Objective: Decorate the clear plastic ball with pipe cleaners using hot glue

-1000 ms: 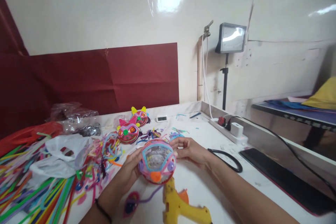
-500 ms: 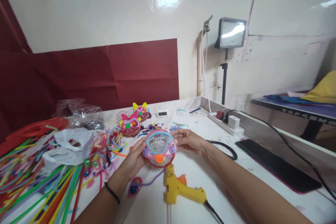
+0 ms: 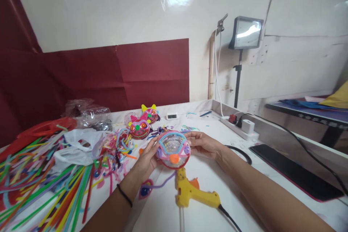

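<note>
Between my two hands is a round clear craft ornament (image 3: 174,145) trimmed with pink, red and light-blue pipe cleaner, with purple side pieces and an orange piece low on its front. My left hand (image 3: 148,157) is closed on its left edge, and my right hand (image 3: 202,143) grips its upper right edge. Just below it lies a yellow hot glue gun (image 3: 195,194) with an orange trigger and a glue stick in its back end. Left of the gun rests a small pink-and-blue piece (image 3: 146,189) joined to a purple pipe cleaner (image 3: 164,184).
Two finished-looking animal-face ornaments, one pink-eared (image 3: 139,127) and one yellow-eared (image 3: 150,112), stand at the back. Pipe cleaners (image 3: 65,195) and a white plastic bag (image 3: 77,148) cover the left. At right are a power strip (image 3: 241,132), a black phone-like slab (image 3: 295,172) and a lamp (image 3: 248,33).
The view has shifted slightly, moving everything a little to the right in the picture. Both hands still hold the ornament, which now appears slightly higher above the glue gun.
</note>
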A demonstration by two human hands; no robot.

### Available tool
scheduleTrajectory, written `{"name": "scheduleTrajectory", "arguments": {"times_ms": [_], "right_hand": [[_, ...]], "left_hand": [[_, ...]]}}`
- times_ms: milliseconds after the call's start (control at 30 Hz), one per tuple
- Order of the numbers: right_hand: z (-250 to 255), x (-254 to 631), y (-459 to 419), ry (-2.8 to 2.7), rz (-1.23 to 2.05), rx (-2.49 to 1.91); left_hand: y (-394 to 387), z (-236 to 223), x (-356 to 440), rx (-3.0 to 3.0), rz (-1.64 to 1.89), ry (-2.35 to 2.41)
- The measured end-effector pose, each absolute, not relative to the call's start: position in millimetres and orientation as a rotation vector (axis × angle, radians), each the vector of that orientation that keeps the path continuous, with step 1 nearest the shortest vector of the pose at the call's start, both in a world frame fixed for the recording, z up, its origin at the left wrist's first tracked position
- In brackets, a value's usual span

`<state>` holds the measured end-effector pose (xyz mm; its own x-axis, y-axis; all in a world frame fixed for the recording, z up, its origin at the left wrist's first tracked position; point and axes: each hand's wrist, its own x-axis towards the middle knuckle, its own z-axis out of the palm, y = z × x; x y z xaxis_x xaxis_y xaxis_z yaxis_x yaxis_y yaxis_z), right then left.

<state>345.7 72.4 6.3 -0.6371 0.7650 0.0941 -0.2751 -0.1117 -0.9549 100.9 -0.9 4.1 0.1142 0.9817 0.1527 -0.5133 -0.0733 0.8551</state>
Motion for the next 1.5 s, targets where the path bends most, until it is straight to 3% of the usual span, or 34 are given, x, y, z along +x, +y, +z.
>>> {"name": "scheduleTrajectory", "arguments": {"times_ms": [800, 1500], "right_hand": [[0.8, 349.5, 80.6, -1.444, 1.899, -0.534], [9.3, 340.4, 73.7, -1.522, 1.705, -0.625]], "left_hand": [[2.5, 0.7, 97.8, 1.005, 1.335, 0.622], [2.9, 0.6, 86.5, 0.975, 1.28, 0.642]]}}
